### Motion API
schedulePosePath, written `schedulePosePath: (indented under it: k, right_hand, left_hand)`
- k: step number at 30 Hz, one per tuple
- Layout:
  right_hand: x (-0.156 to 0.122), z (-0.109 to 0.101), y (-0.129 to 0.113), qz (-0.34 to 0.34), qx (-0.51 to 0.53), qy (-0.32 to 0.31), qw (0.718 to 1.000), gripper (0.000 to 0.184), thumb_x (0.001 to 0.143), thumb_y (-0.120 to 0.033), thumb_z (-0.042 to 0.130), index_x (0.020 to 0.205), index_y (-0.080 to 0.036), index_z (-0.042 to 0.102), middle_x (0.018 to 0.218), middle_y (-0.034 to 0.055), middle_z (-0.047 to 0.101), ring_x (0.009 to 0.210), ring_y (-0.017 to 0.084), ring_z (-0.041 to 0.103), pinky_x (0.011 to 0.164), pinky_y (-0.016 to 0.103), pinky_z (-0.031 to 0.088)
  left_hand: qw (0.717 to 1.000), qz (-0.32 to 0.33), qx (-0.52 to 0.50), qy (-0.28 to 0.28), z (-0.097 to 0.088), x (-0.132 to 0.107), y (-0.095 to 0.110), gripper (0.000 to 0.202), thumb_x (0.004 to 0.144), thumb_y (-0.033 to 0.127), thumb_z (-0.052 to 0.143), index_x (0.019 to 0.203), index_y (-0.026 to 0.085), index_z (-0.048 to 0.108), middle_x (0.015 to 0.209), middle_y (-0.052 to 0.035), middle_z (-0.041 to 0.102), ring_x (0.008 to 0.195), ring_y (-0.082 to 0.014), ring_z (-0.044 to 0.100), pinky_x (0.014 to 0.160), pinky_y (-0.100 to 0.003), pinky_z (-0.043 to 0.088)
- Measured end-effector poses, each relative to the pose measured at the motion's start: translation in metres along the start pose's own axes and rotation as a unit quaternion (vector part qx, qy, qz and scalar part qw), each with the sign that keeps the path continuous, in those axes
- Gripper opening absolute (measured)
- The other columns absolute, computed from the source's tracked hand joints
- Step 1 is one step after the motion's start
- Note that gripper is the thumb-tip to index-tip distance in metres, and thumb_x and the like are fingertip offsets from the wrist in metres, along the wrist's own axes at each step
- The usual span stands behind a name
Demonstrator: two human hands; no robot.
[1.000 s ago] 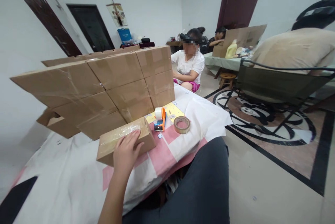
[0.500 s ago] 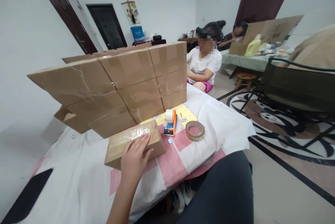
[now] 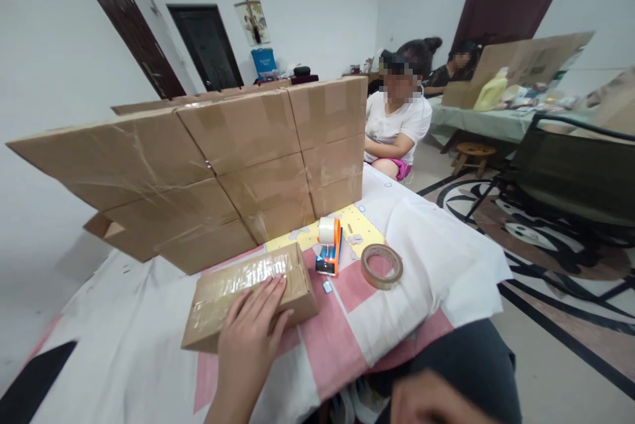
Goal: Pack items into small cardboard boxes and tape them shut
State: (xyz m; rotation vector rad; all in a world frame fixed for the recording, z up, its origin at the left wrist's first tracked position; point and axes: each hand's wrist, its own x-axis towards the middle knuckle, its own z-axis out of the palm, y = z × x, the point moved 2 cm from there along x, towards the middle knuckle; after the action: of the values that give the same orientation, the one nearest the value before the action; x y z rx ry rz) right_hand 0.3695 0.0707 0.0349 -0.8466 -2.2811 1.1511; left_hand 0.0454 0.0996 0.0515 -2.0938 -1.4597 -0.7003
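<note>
My left hand (image 3: pixel 251 338) lies flat on the near side of a small cardboard box (image 3: pixel 233 285), its top sealed with clear tape, fingers stretched out. The box rests on a white and pink cloth-covered table (image 3: pixel 124 351). My right hand (image 3: pixel 421 397) shows only as a blurred shape at the bottom edge above my dark-trousered knee, and its fingers cannot be made out. An orange tape dispenser (image 3: pixel 330 249) with a white roll stands just right of the box. A loose brown tape roll (image 3: pixel 381 266) lies beyond it.
A wall of several stacked sealed cardboard boxes (image 3: pixel 223 159) stands behind the small box. A person in a white shirt (image 3: pixel 397 123) sits at the table's far end, another person behind. A dark folding chair (image 3: pixel 570 179) and patterned floor are to the right.
The view has swung left and down. My right hand has come into view at the bottom edge. My left hand stays on the small box.
</note>
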Motion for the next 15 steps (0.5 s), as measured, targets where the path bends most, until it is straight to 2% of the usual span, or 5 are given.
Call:
schedulePosePath:
  k: [3, 5, 7, 11, 15]
  right_hand:
    - [0.07, -0.078, 0.044, 0.033, -0.018, 0.146, 0.989, 0.046, 0.101, -0.05, 0.038, 0.079, -0.023, 0.067, 0.078, 0.0062, 0.067, 0.077, 0.021, 0.067, 0.074, 0.036, 0.054]
    - [0.128, -0.13, 0.081, 0.086, -0.1, 0.238, 0.962, 0.041, 0.099, -0.045, 0.043, 0.078, -0.019, 0.067, 0.079, 0.0062, 0.069, 0.079, 0.021, 0.065, 0.078, 0.034, 0.051]
    - [0.184, -0.167, 0.117, 0.137, -0.193, 0.241, 0.941, 0.029, 0.095, -0.033, 0.048, 0.093, -0.017, 0.072, 0.09, 0.0073, 0.072, 0.087, 0.021, 0.065, 0.083, 0.031, 0.05]
    - [0.251, -0.185, 0.173, 0.174, -0.223, 0.224, 0.933, 0.03, 0.088, -0.019, 0.052, 0.107, -0.016, 0.075, 0.108, 0.0146, 0.068, 0.104, 0.027, 0.06, 0.096, 0.039, 0.045]
    - [0.262, -0.173, 0.202, 0.191, -0.225, 0.219, 0.93, 0.025, 0.081, -0.018, 0.059, 0.1, -0.019, 0.076, 0.109, 0.0166, 0.064, 0.108, 0.033, 0.055, 0.098, 0.049, 0.041]
  left_hand:
    - [1.0, 0.001, 0.004, -0.004, -0.002, 0.001, 0.001, 0.038, 0.097, 0.029, 0.055, 0.134, 0.019, 0.057, 0.127, -0.0079, 0.071, 0.112, -0.0265, 0.068, 0.102, -0.043, 0.039]
    - [1.0, 0.001, 0.008, -0.007, -0.002, 0.002, 0.001, 0.038, 0.097, 0.03, 0.055, 0.133, 0.018, 0.057, 0.127, -0.0084, 0.071, 0.112, -0.0266, 0.069, 0.102, -0.043, 0.04]
    - [1.0, 0.003, 0.013, -0.008, -0.002, 0.002, 0.001, 0.038, 0.097, 0.03, 0.056, 0.133, 0.017, 0.057, 0.127, -0.0087, 0.071, 0.112, -0.0265, 0.069, 0.102, -0.043, 0.04]
    - [1.0, 0.01, 0.021, -0.021, -0.003, 0.003, -0.001, 0.038, 0.097, 0.03, 0.055, 0.133, 0.017, 0.057, 0.128, -0.0087, 0.07, 0.112, -0.0257, 0.068, 0.1, -0.041, 0.041]
    - [0.999, 0.013, 0.024, -0.028, -0.004, 0.006, 0.0, 0.038, 0.097, 0.029, 0.056, 0.133, 0.017, 0.058, 0.128, -0.0094, 0.071, 0.112, -0.0251, 0.069, 0.098, -0.04, 0.042]
